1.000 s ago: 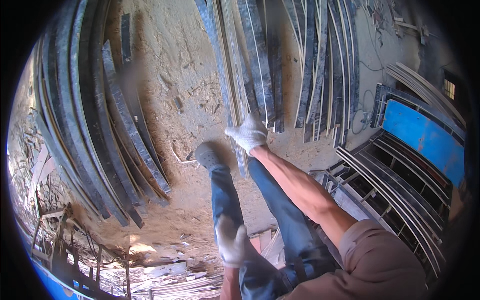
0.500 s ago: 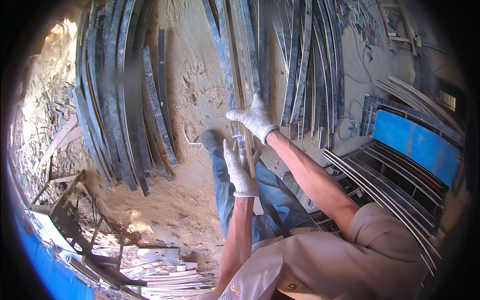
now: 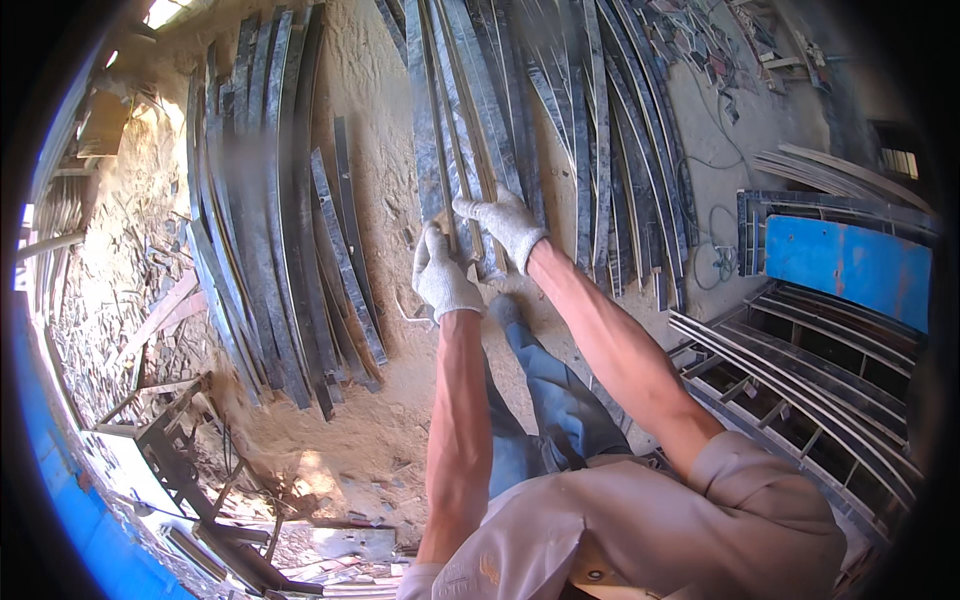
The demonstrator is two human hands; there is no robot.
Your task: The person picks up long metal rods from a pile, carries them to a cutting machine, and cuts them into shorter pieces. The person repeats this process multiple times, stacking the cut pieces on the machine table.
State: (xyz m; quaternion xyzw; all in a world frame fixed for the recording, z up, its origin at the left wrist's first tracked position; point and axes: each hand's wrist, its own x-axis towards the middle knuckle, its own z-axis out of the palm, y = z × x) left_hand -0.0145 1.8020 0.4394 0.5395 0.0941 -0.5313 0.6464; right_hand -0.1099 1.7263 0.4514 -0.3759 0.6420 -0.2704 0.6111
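Both my hands wear pale knitted gloves and are at the near ends of a bundle of long plywood strips (image 3: 462, 150), dark-faced with pale edges. My left hand (image 3: 442, 275) closes on the bundle's left side, thumb and fingers curled at the strip ends. My right hand (image 3: 508, 228) is closed over the right side, its fingers reaching across the top. The strips run away from me toward the top of the view. How many each hand grips is hidden by the gloves.
More dark strips (image 3: 285, 200) lie on the dusty ground at left, with another spread (image 3: 610, 140) at right. A blue panel (image 3: 845, 270) sits on a metal frame at far right. A rusty metal stand (image 3: 165, 430) and wood scraps are at lower left.
Both hands have moved away from my body, and the bundle's near ends have gone forward with them. My left hand has closed in from more stretched fingers. The view has shifted.
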